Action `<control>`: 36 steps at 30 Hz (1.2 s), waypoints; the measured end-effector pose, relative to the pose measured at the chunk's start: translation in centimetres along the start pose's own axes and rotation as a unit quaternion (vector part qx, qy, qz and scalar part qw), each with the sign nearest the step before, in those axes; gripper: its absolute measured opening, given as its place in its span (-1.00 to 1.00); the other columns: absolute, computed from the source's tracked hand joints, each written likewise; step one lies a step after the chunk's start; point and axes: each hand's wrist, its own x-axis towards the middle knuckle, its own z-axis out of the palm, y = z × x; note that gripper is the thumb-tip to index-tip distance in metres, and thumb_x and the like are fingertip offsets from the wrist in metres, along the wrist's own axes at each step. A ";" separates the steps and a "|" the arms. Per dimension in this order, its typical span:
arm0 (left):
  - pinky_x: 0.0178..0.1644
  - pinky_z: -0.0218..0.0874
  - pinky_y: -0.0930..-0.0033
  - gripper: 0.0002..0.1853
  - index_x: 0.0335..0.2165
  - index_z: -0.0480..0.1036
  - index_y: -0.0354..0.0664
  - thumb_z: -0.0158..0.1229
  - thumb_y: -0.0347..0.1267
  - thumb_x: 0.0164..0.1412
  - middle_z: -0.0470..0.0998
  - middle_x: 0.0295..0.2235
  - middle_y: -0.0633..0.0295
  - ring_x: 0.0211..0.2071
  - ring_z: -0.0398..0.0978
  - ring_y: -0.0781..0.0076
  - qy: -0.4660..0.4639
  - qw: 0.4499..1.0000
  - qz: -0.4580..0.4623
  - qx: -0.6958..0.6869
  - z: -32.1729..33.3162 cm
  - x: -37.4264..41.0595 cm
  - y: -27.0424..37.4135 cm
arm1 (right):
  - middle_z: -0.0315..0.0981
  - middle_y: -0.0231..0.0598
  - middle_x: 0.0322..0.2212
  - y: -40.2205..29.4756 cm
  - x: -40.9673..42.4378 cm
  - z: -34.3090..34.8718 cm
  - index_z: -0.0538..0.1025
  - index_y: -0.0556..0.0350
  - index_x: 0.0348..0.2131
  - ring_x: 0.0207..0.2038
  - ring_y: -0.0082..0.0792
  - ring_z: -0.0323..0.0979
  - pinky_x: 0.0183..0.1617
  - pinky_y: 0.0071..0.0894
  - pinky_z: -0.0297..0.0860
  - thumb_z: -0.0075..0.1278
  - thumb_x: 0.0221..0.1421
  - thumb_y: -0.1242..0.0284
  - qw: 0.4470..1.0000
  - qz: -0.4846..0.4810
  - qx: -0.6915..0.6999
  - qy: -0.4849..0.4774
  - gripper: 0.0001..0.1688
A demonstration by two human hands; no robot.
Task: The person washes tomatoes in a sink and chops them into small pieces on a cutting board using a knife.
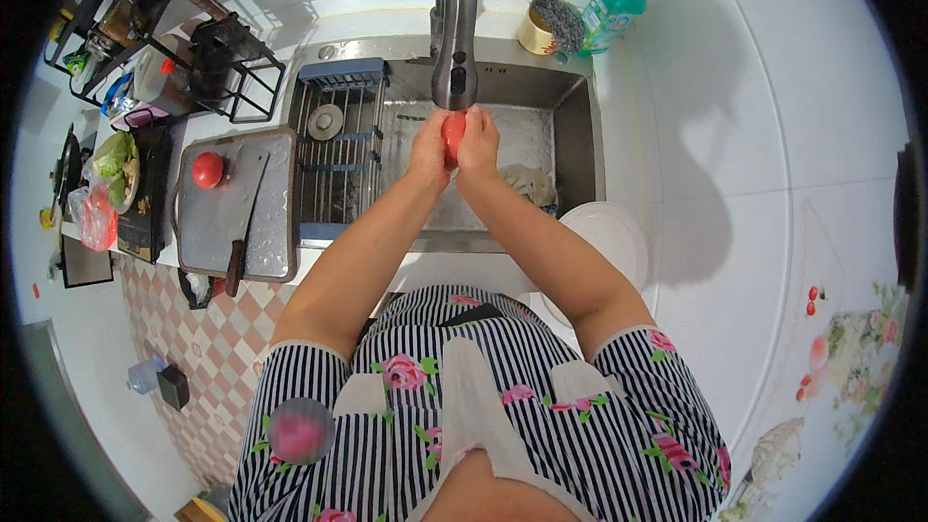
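Observation:
Over the stainless-steel sink [570,132], a red tomato [454,136] is held between both my hands, just below the head of the metal faucet [457,29]. My left hand [431,145] grips its left side and my right hand [478,143] its right side. Part of the tomato is hidden by the fingers. A second tomato [207,170] rests on the grey cutting board [199,232] to the left of the sink. Beside that tomato lies a cleaver [243,192], its dark handle reaching past the board's near edge.
A drying rack [341,167] with blue ends spans the sink's left side. A crumpled cloth [531,184] lies in the basin. White plates [607,239] stand at its right. Behind are a scrubber [562,23] and a green pump bottle [615,11]. A black shelf [239,87] stands back left.

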 end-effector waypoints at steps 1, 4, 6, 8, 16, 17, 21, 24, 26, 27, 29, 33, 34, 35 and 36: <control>-0.15 0.36 0.20 -0.68 -0.20 0.43 -0.09 -0.03 -0.11 0.27 0.53 -0.25 0.24 -0.26 0.49 0.35 0.000 1.000 0.002 -0.015 0.3 -0.1 0.1 | 0.48 -0.23 -0.38 -0.3 -0.2 -0.3 0.49 0.19 -0.32 -0.30 -0.38 0.38 -0.13 -0.37 0.32 -0.18 0.27 0.28 1.000 -0.009 -0.011 -0.014 -0.66; -0.17 0.37 0.21 -0.66 -0.20 0.43 -0.10 -0.04 -0.08 0.29 0.52 -0.26 0.23 -0.28 0.49 0.35 0.017 0.998 0.024 -0.055 0.7 0.0 0.1 | 0.47 -0.25 -0.32 0.8 0.4 -1.9 0.47 0.19 -0.27 -0.27 -0.38 0.38 -0.11 -0.38 0.32 -0.13 0.26 0.29 0.980 -0.153 -0.053 -0.113 -0.69; -0.17 0.37 0.21 -0.63 -0.21 0.43 -0.12 -0.06 -0.06 0.31 0.52 -0.25 0.22 -0.30 0.49 0.34 0.051 0.995 0.054 -0.073 0.3 0.6 -0.4 | 0.46 -0.28 -0.27 1.1 0.1 -2.2 0.45 0.19 -0.24 -0.25 -0.38 0.38 -0.10 -0.41 0.32 -0.08 0.24 0.27 0.956 -0.234 -0.115 -0.136 -0.68; -0.16 0.36 0.27 -0.63 -0.19 0.45 -0.18 -0.12 -0.13 0.36 0.52 -0.27 0.22 -0.28 0.49 0.32 0.077 0.992 0.101 -0.012 2.0 -2.3 0.9 | 0.45 -0.30 -0.22 1.4 0.3 -2.6 0.44 0.17 -0.20 -0.23 -0.37 0.39 -0.09 -0.42 0.32 -0.02 0.21 0.25 0.954 -0.228 -0.125 -0.151 -0.66; 0.22 0.03 0.16 -0.58 0.01 0.39 -0.27 0.04 -0.25 0.27 0.33 0.05 -0.05 0.11 0.23 0.06 0.027 0.769 0.487 0.413 -1.1 -4.1 -2.1 | 0.44 -0.24 -0.14 2.8 2.4 -3.3 0.42 -0.01 -0.05 -0.12 -0.28 0.44 -0.04 -0.26 0.42 -0.07 0.22 0.11 0.900 0.303 0.257 -0.181 -0.56; 0.23 0.03 0.15 -0.57 0.02 0.37 -0.27 0.05 -0.26 0.25 0.32 0.05 -0.04 0.11 0.23 0.06 0.020 0.744 0.506 0.436 -1.0 -5.1 -2.2 | 0.44 -0.24 -0.13 2.7 2.6 -3.6 0.42 0.00 -0.05 -0.11 -0.27 0.44 -0.04 -0.24 0.43 -0.10 0.24 0.10 0.876 0.343 0.290 -0.175 -0.55; 0.19 0.08 0.12 -0.50 0.02 0.36 -0.19 0.09 -0.13 0.20 0.34 0.04 -0.02 0.08 0.27 0.05 0.015 0.751 0.509 0.420 -1.6 -5.7 -1.4 | 0.40 -0.20 -0.05 0.3 0.2 -2.8 0.37 0.01 0.01 -0.03 -0.20 0.39 0.10 -0.18 0.34 -0.16 0.28 0.14 0.926 0.303 0.193 -0.114 -0.55; 0.12 0.18 0.12 -0.49 -0.02 0.39 -0.11 -0.01 0.01 0.24 0.40 -0.01 0.03 0.00 0.36 0.13 -0.014 0.957 0.251 0.143 -1.3 -3.7 0.4 | 0.37 -0.20 -0.05 0.4 -0.6 -2.5 0.35 0.04 0.02 -0.01 -0.19 0.36 0.11 -0.23 0.28 0.00 0.18 0.18 0.965 0.099 0.150 -0.193 -0.50; -0.05 0.33 0.15 -0.45 -0.02 0.38 -0.04 -0.20 0.11 0.31 0.48 -0.10 0.16 -0.13 0.47 0.27 -0.003 0.999 0.020 -0.051 -0.1 -3.5 1.3 | 0.36 -0.21 -0.09 1.1 0.4 -3.1 0.34 0.08 -0.01 0.00 -0.22 0.34 0.08 -0.25 0.27 0.13 0.07 0.21 0.966 -0.072 -0.021 -0.249 -0.44; -0.07 0.34 0.17 -0.46 -0.01 0.38 -0.02 -0.20 0.11 0.32 0.48 -0.10 0.17 -0.12 0.47 0.28 -0.040 0.997 -0.014 -0.059 0.0 -3.3 1.4 | 0.35 -0.22 -0.11 1.3 1.0 -3.4 0.34 0.09 -0.03 0.00 -0.23 0.33 0.07 -0.26 0.27 0.20 0.01 0.23 0.944 -0.157 -0.106 -0.272 -0.40; -0.10 0.36 0.19 -0.48 0.00 0.37 0.01 -0.21 0.09 0.33 0.49 -0.09 0.21 -0.11 0.47 0.29 -0.095 0.989 -0.069 -0.085 -2.4 -2.8 1.8 | 0.33 -0.19 -0.20 -2.0 -0.3 -2.9 0.33 0.14 -0.10 -0.10 -0.25 0.37 -0.02 -0.20 0.32 0.30 -0.14 0.23 0.900 -0.186 -0.266 -0.290 -0.32; -0.01 0.31 0.10 -0.40 0.04 0.36 0.04 -0.29 0.16 0.31 0.46 -0.02 0.24 -0.02 0.43 0.30 -0.130 0.986 -0.095 0.035 -4.8 -2.9 1.6 | 0.36 -0.15 -0.28 -1.7 -1.1 -2.4 0.36 0.12 -0.19 -0.28 -0.27 0.43 -0.23 -0.23 0.41 0.27 -0.11 0.13 0.915 -0.103 -0.235 -0.312 -0.38; 0.00 0.31 0.10 -0.38 0.06 0.35 0.04 -0.26 0.18 0.29 0.45 0.00 0.23 -0.01 0.42 0.30 -0.136 0.987 -0.081 0.033 -3.8 -3.2 1.3 | 0.37 -0.16 -0.31 -0.2 0.3 -3.1 0.37 0.12 -0.21 -0.29 -0.28 0.44 -0.26 -0.25 0.42 0.22 -0.04 0.09 0.909 -0.158 -0.256 -0.287 -0.42; 0.00 0.30 0.11 -0.36 0.07 0.34 0.05 -0.22 0.21 0.27 0.43 0.01 0.22 0.00 0.41 0.30 -0.134 0.989 -0.063 0.025 -3.3 -3.6 1.0 | 0.38 -0.19 -0.31 0.0 0.1 -2.8 0.37 0.11 -0.23 -0.28 -0.30 0.43 -0.24 -0.25 0.42 0.13 0.04 0.08 0.936 -0.128 -0.202 -0.260 -0.48; 0.01 0.30 0.10 -0.32 0.09 0.33 0.05 -0.17 0.25 0.23 0.42 0.03 0.21 0.00 0.40 0.28 -0.151 0.986 -0.063 0.038 -2.9 -4.5 1.1 | 0.39 -0.20 -0.26 0.0 -0.9 -2.1 0.38 0.11 -0.18 -0.23 -0.32 0.42 -0.18 -0.27 0.41 0.04 0.12 0.08 0.951 -0.092 -0.169 -0.242 -0.51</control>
